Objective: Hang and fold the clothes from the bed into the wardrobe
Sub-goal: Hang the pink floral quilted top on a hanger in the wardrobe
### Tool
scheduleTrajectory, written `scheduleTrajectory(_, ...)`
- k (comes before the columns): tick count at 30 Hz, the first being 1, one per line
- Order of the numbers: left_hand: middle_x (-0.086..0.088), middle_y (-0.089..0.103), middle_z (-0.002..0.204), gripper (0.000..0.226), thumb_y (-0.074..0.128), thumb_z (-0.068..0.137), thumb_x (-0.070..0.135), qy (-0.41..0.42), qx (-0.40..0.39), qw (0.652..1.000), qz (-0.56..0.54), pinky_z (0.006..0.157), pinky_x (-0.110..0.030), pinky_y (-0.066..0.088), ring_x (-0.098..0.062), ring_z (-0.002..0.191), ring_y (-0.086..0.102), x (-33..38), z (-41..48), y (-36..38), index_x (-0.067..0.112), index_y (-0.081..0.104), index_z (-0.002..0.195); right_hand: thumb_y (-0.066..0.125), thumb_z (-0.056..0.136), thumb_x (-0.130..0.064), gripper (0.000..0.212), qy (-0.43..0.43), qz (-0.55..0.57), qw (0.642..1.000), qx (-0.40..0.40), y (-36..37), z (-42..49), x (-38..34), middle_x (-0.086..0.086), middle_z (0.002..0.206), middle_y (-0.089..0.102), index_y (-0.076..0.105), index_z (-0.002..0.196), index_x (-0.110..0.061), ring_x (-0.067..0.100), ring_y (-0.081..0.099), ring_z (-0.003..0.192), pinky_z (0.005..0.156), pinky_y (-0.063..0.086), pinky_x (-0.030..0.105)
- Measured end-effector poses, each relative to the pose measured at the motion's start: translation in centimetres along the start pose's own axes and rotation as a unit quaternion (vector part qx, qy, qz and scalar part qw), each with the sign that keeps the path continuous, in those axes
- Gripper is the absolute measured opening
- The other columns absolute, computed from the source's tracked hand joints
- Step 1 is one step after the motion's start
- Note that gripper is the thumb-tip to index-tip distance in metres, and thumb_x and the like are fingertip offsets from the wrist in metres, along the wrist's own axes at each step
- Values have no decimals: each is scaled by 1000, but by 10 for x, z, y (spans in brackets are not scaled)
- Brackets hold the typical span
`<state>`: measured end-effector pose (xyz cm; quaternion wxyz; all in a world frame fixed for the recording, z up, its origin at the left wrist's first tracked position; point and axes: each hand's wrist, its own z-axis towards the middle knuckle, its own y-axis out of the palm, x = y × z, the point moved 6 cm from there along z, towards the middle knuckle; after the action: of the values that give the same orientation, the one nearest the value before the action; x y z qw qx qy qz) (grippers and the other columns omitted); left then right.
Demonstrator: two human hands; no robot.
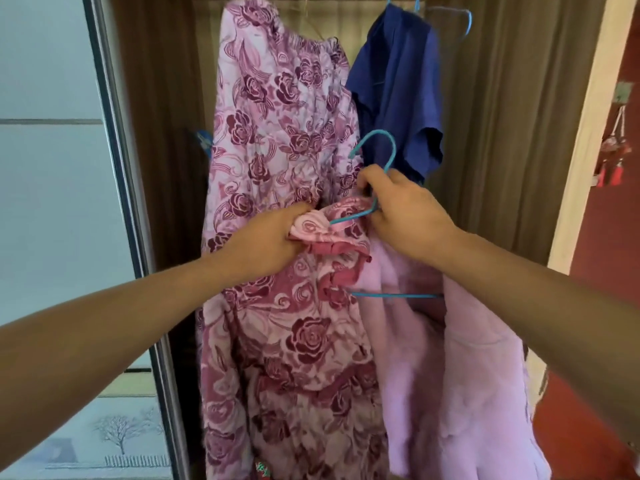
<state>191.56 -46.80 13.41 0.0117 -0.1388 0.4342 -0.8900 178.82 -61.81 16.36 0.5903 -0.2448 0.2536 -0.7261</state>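
I hold a pink rose-patterned jacket (311,358) with a pale fleece lining (460,358) in front of the open wardrobe. My left hand (273,237) grips its collar. My right hand (405,213) grips the neck of a blue wire hanger (377,147), whose lower bar (398,295) shows inside the jacket. Behind, a matching rose-patterned garment (277,109) hangs in the wardrobe, and a dark blue garment (398,88) hangs to its right on a blue hanger.
A pale sliding wardrobe door (52,202) with a dark frame stands at the left. Brown wardrobe walls (512,133) lie behind the clothes. A red wall (606,237) with a hanging red tassel ornament (614,150) is at the right. An empty blue hanger (464,22) hangs at the top.
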Motion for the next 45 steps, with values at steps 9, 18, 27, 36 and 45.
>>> scheduleTrajectory(9, 3, 70, 103, 38, 49, 72, 25, -47, 16, 999, -5, 87, -38, 53, -21, 98, 67, -43, 10, -1, 29, 60, 108, 60, 76, -77, 68, 225, -8, 966, -123, 46, -67, 93, 5, 121, 61, 45, 125, -33, 33, 59, 113, 93, 49, 50)
scheduleTrajectory(18, 4, 71, 112, 44, 57, 78, 16, -38, -9, 999, 10, 91, -40, 53, -21, 105, 67, -75, 5, 11, 32, 58, 119, 53, 94, -54, 47, 337, 6, 906, -257, 69, -83, 126, 12, 130, 62, 57, 125, -19, 35, 62, 109, 78, 53, 38)
scheduleTrajectory(27, -8, 68, 112, 50, 50, 93, 23, 1, -106, 963, 246, 83, -41, 53, -33, 102, 65, -85, -4, 36, 37, 40, 139, 60, 83, -11, 17, 282, 157, 946, -26, 14, -6, 85, 8, 94, 67, 69, 97, -17, 29, 62, 90, 74, 43, 30)
scheduleTrajectory(36, 1, 70, 108, 43, 52, 80, -9, -23, 58, 997, -42, 94, -33, 50, -13, 103, 64, -105, 11, -16, 17, 62, 113, 72, 88, -47, 28, 187, 333, 897, -223, 28, -13, 37, -4, 86, 64, 65, 106, -27, 16, 63, 71, 62, 52, 31)
scheduleTrajectory(45, 9, 66, 110, 36, 53, 86, 1, 84, 18, 983, -161, 101, -32, 48, -13, 110, 63, -80, 35, -19, 17, 60, 118, 64, 68, -80, 92, 141, 59, 982, -115, 15, 1, 72, 8, 125, 57, 31, 144, -40, 31, 56, 115, 98, 48, 45)
